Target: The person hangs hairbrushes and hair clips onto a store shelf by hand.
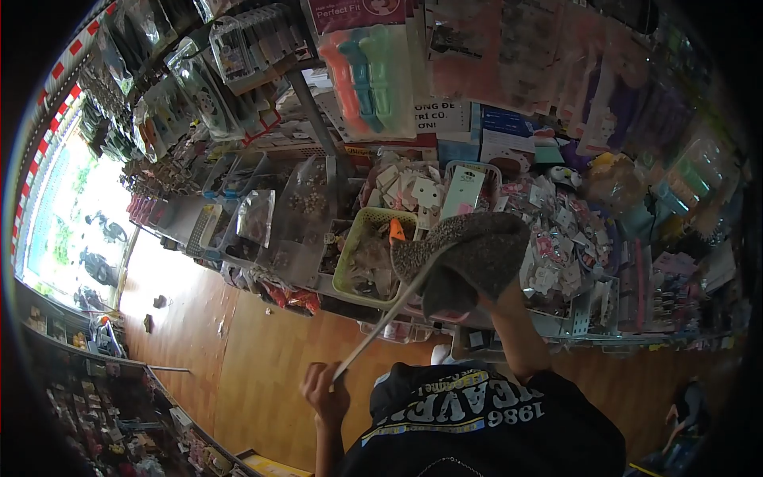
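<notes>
My left hand is closed around the lower end of a thin pale stick, held near the front of my dark shirt. From there the stick slants up and right to a grey fuzzy cloth, which hangs over the display. My right hand is under the cloth's right part, with its fingers mostly hidden by the fabric. Just left of the cloth is a yellow-green basket holding plastic-wrapped items and an orange object.
Small packaged goods fill trays along the shelf. Hanging packets cover the upper area. Another display stands at lower left, beside the wooden floor. At the lower right is another person.
</notes>
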Motion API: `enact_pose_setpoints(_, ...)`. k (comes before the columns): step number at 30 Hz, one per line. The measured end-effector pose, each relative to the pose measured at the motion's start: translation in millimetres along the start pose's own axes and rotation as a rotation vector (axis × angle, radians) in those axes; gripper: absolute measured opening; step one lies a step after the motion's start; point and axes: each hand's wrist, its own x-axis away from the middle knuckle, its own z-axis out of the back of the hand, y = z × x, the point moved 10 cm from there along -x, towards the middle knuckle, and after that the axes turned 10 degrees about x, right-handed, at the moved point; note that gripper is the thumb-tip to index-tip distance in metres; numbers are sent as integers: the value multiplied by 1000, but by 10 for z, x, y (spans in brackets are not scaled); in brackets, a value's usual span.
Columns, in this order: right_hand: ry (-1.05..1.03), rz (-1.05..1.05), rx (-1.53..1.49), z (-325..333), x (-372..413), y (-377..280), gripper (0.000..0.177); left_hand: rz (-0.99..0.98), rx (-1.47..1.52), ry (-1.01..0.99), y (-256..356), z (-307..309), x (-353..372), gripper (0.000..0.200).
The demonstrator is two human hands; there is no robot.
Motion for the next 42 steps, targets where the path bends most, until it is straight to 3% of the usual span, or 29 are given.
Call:
enact_pose_setpoints(2,-99,-110,-201,23,-10,237,31,-186,-317,312,168,322,82,13)
enact_pose_setpoints(3,-147,-167,-302,27,-6,349,31,-174,-346,428,173,470,95,39)
enact_pose_setpoints(4,-194,-227,-404,21,12,458,31,-173,-498,475,84,573,142,46)
enact_pose_setpoints(6,-238,-305,-508,24,52,663,31,-170,-640,597,48,771,169,45)
enact_pose_setpoints(10,-464,-192,-391,-104,-51,573,29,-254,-712,655,251,809,27,43)
enact_pose_setpoints(12,-561,-121,-353,-186,-4,393,26,-379,-740,572,390,738,-56,34)
enact_pose_setpoints(14,-377,-85,47,-68,104,342,25,-146,-368,481,172,760,-234,25)
enact_pose_setpoints(15,-292,-30,243,-43,106,257,25,-155,-178,447,171,736,-410,23)
enact_pose_setpoints(16,-202,49,431,-42,63,150,24,91,182,470,-110,722,-522,23)
enact_pose_setpoints(18,20,204,778,-4,51,-46,24,112,712,380,-331,666,-898,24)
enact_pose_setpoints(20,115,-29,652,97,58,235,22,166,748,356,-171,732,-1441,25)
enact_pose_setpoints(22,-52,349,1254,-85,188,257,31,63,758,354,135,817,-2026,24)
enact_pose_setpoints(23,-55,383,1251,-250,160,103,31,0,795,339,282,840,-2312,25)
enact_pose_setpoints(25,241,-536,190,-107,316,496,32,-90,883,281,585,858,-2798,27)
enact_pose_setpoints(29,284,-374,127,282,357,735,33,-195,1049,204,1026,879,-3529,27)
enact_pose_setpoints(31,307,-119,372,650,311,816,26,-283,1083,196,1124,898,-3799,26)
enact_pose_setpoints(32,308,-107,369,602,282,688,26,-348,1115,179,1203,901,-3886,25)
enact_pose_setpoints(34,354,-400,-41,450,365,638,25,-335,1126,175,1267,828,-3999,24)
enact_pose_setpoints(42,386,-390,-39,439,440,496,27,-226,1221,207,1253,552,-3861,21)
